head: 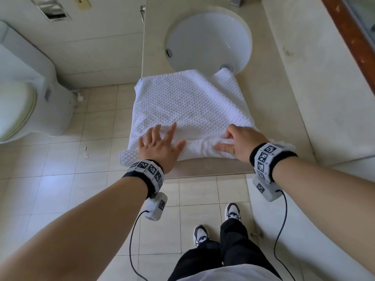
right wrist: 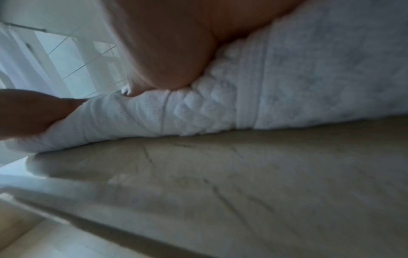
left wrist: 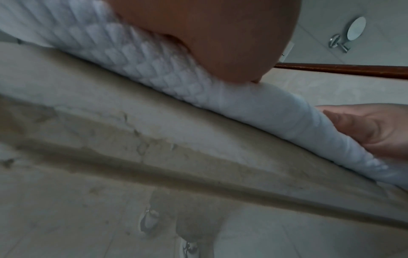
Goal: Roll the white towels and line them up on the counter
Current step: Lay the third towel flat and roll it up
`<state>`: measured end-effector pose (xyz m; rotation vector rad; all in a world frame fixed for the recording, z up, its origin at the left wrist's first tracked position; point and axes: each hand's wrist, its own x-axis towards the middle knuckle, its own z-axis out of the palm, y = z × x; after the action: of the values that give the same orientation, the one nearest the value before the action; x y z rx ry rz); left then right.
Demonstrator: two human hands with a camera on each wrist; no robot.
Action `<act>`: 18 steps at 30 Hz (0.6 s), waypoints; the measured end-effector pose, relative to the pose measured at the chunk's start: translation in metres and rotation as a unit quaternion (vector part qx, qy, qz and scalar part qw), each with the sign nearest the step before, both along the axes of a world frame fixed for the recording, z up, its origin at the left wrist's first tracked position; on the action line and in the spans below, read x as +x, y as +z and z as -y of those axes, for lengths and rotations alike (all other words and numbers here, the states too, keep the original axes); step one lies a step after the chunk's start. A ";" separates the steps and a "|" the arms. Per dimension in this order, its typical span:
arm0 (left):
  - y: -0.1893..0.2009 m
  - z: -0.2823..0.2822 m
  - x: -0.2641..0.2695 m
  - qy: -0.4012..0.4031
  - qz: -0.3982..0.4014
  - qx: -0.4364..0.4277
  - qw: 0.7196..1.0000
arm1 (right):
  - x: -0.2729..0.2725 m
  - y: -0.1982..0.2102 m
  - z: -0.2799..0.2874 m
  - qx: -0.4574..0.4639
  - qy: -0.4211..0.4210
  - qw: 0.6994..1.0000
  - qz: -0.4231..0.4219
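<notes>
A white waffle-textured towel (head: 188, 102) lies spread on the beige counter (head: 207, 169), reaching from the front edge to the sink rim. Its near edge is rolled into a low bulge. My left hand (head: 160, 142) lies flat on the left part of that roll with fingers spread. My right hand (head: 237, 138) grips the roll's right part, fingers curled over it and thumb along its front. In the left wrist view the towel (left wrist: 167, 69) sits under my palm (left wrist: 209, 34). The right wrist view shows the rolled edge (right wrist: 198, 108) under my right hand (right wrist: 172, 43).
A round white sink (head: 207, 39) sits behind the towel, whose far corner overlaps its rim. A toilet (head: 24, 94) stands at the left over tiled floor. A wood-framed mirror (head: 349, 37) runs along the right wall. The towel's left end hangs past the counter edge.
</notes>
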<state>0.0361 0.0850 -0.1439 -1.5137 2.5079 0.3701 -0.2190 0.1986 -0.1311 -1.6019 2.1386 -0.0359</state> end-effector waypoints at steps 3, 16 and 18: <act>0.002 0.008 -0.003 -0.001 0.025 0.045 0.999 | -0.003 0.003 0.007 0.017 -0.010 1.000 0.000; 0.007 0.013 -0.008 0.016 0.037 0.053 0.998 | 0.021 -0.023 -0.056 -0.213 0.013 0.966 -0.148; 0.009 0.001 -0.005 0.008 -0.008 -0.018 1.000 | 0.020 -0.023 -0.054 -0.208 0.018 0.967 -0.145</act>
<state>0.0310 0.0837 -0.1348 -1.5518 2.5293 0.3419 -0.1988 0.2528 -0.1546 -1.9847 2.4430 -0.2699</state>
